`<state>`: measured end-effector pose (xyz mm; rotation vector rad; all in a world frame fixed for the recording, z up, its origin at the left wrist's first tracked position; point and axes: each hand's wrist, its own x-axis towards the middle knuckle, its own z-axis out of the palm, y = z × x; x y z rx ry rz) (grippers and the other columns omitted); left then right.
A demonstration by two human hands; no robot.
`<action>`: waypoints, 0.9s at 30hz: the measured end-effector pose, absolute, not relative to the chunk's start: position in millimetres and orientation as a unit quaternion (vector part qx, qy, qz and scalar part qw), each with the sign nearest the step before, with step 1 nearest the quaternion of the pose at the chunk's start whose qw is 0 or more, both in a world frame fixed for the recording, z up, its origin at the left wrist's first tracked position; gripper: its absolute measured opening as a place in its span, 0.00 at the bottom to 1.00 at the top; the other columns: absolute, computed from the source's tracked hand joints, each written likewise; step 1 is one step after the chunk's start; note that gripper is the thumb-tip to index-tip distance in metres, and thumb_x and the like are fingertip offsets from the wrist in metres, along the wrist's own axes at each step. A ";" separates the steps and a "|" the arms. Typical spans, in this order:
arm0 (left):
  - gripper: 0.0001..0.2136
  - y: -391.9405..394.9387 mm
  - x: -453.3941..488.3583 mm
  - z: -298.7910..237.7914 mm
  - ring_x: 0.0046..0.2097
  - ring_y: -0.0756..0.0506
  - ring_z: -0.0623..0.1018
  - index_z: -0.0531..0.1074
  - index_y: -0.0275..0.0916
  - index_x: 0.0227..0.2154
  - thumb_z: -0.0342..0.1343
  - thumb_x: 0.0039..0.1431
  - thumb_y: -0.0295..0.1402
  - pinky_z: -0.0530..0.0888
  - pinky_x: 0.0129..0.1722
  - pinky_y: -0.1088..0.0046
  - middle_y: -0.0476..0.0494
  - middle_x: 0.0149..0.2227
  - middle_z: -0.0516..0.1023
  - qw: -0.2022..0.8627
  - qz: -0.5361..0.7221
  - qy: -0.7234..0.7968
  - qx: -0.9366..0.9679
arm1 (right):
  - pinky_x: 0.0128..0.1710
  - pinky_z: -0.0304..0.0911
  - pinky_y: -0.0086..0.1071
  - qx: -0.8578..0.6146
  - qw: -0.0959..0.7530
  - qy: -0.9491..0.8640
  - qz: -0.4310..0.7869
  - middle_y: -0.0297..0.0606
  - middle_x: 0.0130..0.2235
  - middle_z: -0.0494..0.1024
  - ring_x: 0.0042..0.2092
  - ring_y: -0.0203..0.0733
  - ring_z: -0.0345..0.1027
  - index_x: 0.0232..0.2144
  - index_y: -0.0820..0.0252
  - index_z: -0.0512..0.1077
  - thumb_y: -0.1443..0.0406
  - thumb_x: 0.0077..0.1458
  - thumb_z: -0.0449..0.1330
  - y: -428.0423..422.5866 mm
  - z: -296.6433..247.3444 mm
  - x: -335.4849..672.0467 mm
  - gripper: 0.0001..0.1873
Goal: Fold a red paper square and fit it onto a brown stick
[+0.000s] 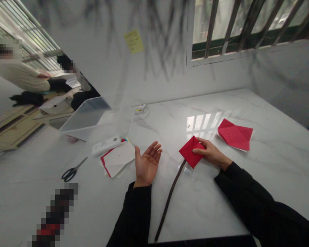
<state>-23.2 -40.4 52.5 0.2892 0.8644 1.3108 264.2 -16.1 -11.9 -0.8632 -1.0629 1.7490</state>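
Between the thumb and fingers of my right hand (212, 153) is a folded red paper square (189, 151), held by its right side with one corner pointing up. A thin dark brown strip (171, 192) runs from below the red square down toward the table's near edge; whether the two are joined I cannot tell. My left hand (148, 163) is palm up with its fingers spread and nothing in it. Just left of it lies a stack of white and red paper sheets (119, 157). Another creased red paper (235, 135) rests beyond my right hand.
Black-handled scissors (71, 173) lie at the left, near a long white device (106, 145). Behind them stands a clear plastic bin (84, 116). A small white object with a cord (141, 108) sits by the wall, below a yellow note (134, 42). Another person (18, 73) sits at far left.
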 end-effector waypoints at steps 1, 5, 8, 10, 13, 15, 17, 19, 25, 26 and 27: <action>0.34 -40.7 -22.3 52.3 0.42 0.45 0.83 0.81 0.29 0.47 0.46 0.69 0.58 0.80 0.44 0.73 0.32 0.44 0.84 0.700 0.588 0.381 0.141 | 0.42 0.75 0.36 -0.349 0.443 -0.431 0.704 0.38 0.42 0.83 0.40 0.43 0.79 0.50 0.57 0.75 0.61 0.48 0.75 -15.7 -12.7 264.2 0.27; 0.28 -42.8 -14.5 48.5 0.50 0.43 0.82 0.79 0.33 0.53 0.57 0.65 0.53 0.77 0.54 0.68 0.34 0.53 0.81 0.712 0.552 0.376 0.216 | 0.43 0.75 0.37 -0.350 0.451 -0.422 0.704 0.39 0.43 0.83 0.40 0.44 0.79 0.49 0.58 0.75 0.60 0.47 0.76 -13.7 -14.1 263.7 0.28; 0.25 -49.0 -6.5 42.7 0.51 0.42 0.81 0.77 0.35 0.55 0.66 0.60 0.45 0.75 0.56 0.64 0.33 0.56 0.80 0.702 0.494 0.408 0.312 | 0.44 0.74 0.38 -0.355 0.475 -0.408 0.694 0.38 0.42 0.84 0.40 0.44 0.79 0.48 0.57 0.75 0.61 0.46 0.76 -12.5 -12.5 263.1 0.27; 0.26 -56.6 -2.1 38.7 0.50 0.41 0.81 0.76 0.37 0.57 0.69 0.57 0.42 0.75 0.55 0.63 0.32 0.57 0.79 0.686 0.447 0.433 0.376 | 0.45 0.74 0.38 -0.360 0.492 -0.397 0.686 0.37 0.43 0.84 0.41 0.43 0.79 0.48 0.56 0.76 0.61 0.45 0.77 -12.1 -11.3 262.6 0.27; 0.31 -71.5 1.9 32.9 0.46 0.42 0.82 0.73 0.39 0.60 0.70 0.55 0.42 0.77 0.49 0.64 0.32 0.56 0.79 0.679 0.376 0.441 0.451 | 0.46 0.73 0.37 -0.361 0.507 -0.380 0.684 0.37 0.43 0.84 0.41 0.43 0.78 0.48 0.56 0.76 0.61 0.44 0.77 -12.5 -10.9 261.2 0.28; 0.32 -81.4 3.5 29.3 0.40 0.44 0.81 0.72 0.37 0.61 0.70 0.55 0.43 0.77 0.42 0.66 0.31 0.52 0.81 0.676 0.350 0.428 0.487 | 0.46 0.72 0.36 -0.359 0.511 -0.377 0.684 0.36 0.43 0.84 0.41 0.42 0.78 0.48 0.57 0.76 0.61 0.44 0.77 -13.2 -10.9 259.6 0.28; 0.31 -89.2 5.1 26.6 0.34 0.47 0.79 0.73 0.36 0.60 0.69 0.55 0.42 0.75 0.36 0.70 0.32 0.48 0.82 0.660 0.343 0.431 0.511 | 0.47 0.72 0.37 -0.355 0.511 -0.382 0.683 0.36 0.42 0.83 0.41 0.42 0.78 0.48 0.56 0.76 0.61 0.44 0.77 -13.4 -10.4 258.2 0.28; 0.29 -93.4 6.5 25.0 0.29 0.51 0.76 0.75 0.35 0.58 0.68 0.56 0.41 0.71 0.30 0.74 0.34 0.45 0.83 0.635 0.357 0.449 0.517 | 0.48 0.71 0.38 -0.350 0.515 -0.388 0.679 0.37 0.43 0.83 0.43 0.43 0.78 0.49 0.56 0.75 0.59 0.45 0.77 -12.0 -9.5 258.3 0.29; 0.28 -86.9 3.7 23.4 0.23 0.54 0.70 0.76 0.36 0.56 0.67 0.55 0.44 0.62 0.19 0.78 0.38 0.41 0.83 0.529 0.482 0.519 0.468 | 0.41 0.69 0.36 -0.445 0.591 -0.375 0.559 0.42 0.45 0.81 0.44 0.43 0.74 0.54 0.57 0.71 0.48 0.50 0.71 0.8 -14.2 267.6 0.34; 0.29 -85.0 2.5 23.0 0.23 0.54 0.70 0.76 0.36 0.56 0.68 0.54 0.45 0.62 0.19 0.78 0.39 0.40 0.82 0.519 0.491 0.524 0.464 | 0.39 0.68 0.35 -0.471 0.595 -0.389 0.522 0.40 0.41 0.80 0.40 0.43 0.73 0.54 0.58 0.71 0.48 0.50 0.70 1.5 -15.9 268.0 0.34; 0.29 -83.5 1.6 22.4 0.22 0.54 0.70 0.76 0.35 0.56 0.68 0.54 0.46 0.62 0.18 0.78 0.40 0.39 0.82 0.514 0.495 0.526 0.463 | 0.37 0.67 0.35 -0.488 0.591 -0.415 0.490 0.38 0.37 0.79 0.37 0.42 0.71 0.54 0.60 0.71 0.48 0.51 0.69 1.0 -17.3 267.2 0.34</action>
